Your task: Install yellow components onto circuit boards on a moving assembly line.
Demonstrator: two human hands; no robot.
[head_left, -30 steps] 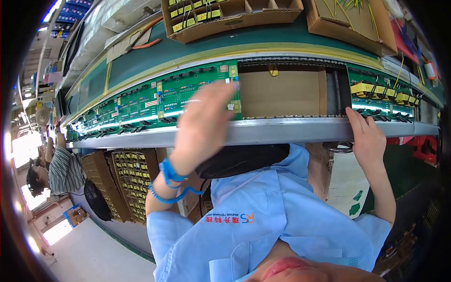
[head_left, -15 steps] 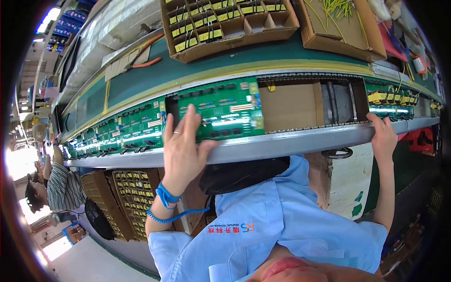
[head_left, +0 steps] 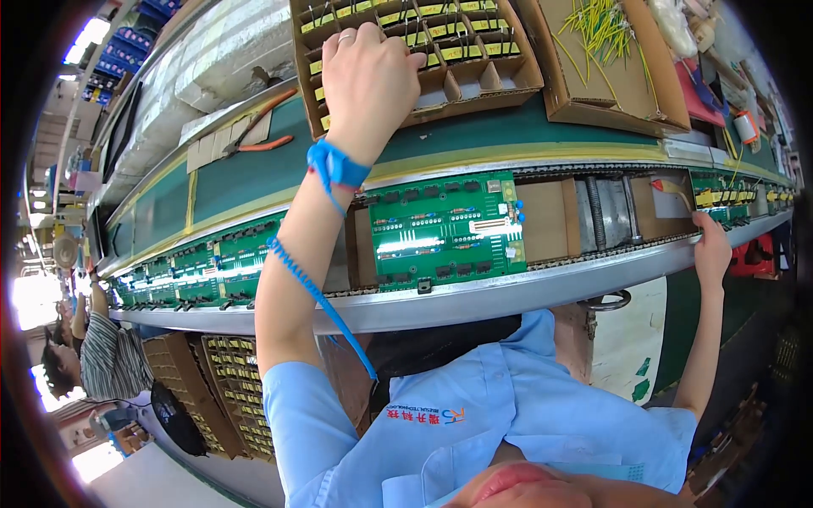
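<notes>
Head camera: holding the left hand [head_left: 368,93] over the left front part of a divided cardboard box [head_left: 487,100], back of the hand uppermost, fingers bent down toward the cells. Losing sight of the fingertips beneath the knuckles, hence being unable to tell whether gripping or only touching. Recording yellow-wrapped components with black leads [head_left: 460,52] standing in the cells, close about the left hand and to its right, in rows running left to right. Resting the right hand [head_left: 714,250] on the front metal rail [head_left: 474,298], fingers bent over its edge beside a loaded circuit board [head_left: 730,210]; being unable to confirm any grip there.

Noting the governing relation: finding the components farther forward than the rail, with the left hand nearest and the right hand well apart to the right. Observing a green circuit board [head_left: 445,230] lying between box and rail, nearer and rightward of the left hand, long axis following the rail. Wearing a blue wrist strap [head_left: 339,165] just behind the left hand, with a coiled cord [head_left: 301,275] passing over the rail. Logging orange-handled pliers [head_left: 269,145] lying left of the box, and an open carton [head_left: 622,124] of yellow-green wires [head_left: 593,34] standing at its right.
</notes>
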